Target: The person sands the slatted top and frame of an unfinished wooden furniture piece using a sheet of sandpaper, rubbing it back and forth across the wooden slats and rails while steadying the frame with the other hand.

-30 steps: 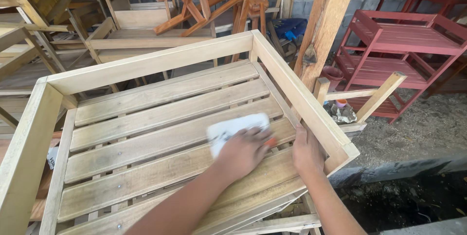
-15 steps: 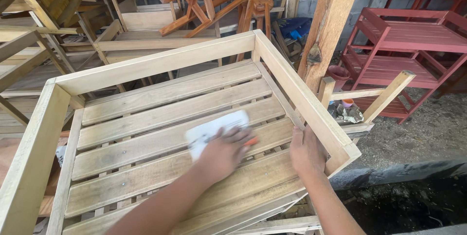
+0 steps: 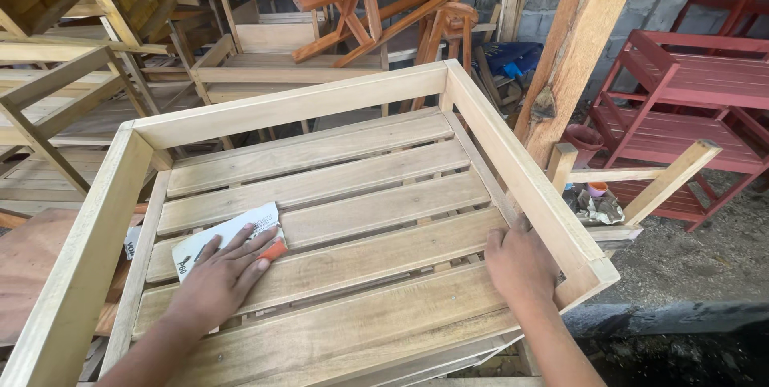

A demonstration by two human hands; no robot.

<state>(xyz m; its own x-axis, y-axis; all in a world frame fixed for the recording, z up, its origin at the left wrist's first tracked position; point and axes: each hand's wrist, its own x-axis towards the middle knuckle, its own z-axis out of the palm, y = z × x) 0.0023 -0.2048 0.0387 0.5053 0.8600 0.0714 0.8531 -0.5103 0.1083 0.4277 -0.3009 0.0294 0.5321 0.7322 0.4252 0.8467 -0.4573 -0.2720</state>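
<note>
Left hand (image 3: 220, 275) flat on sandpaper (image 3: 228, 239) (slatted frame (image 3: 320, 102))

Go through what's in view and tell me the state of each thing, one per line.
Left hand: flat, pressing sandpaper sheet onto a slat.
Right hand: resting by the right rail.
Slatted wooden frame: bare, unpainted.
Red slatted furniture: painted.
Wooden post: leaning.

Above the slats of the wooden frame (image 3: 336, 187), open room is left toward its far rail. Sideways passage is blocked by its raised side rails (left and right alike). Its near left part is taken up by the left hand (image 3: 220, 279) pressed flat on the sandpaper sheet (image 3: 216, 239), its near right corner by the right hand (image 3: 521, 263).
</note>
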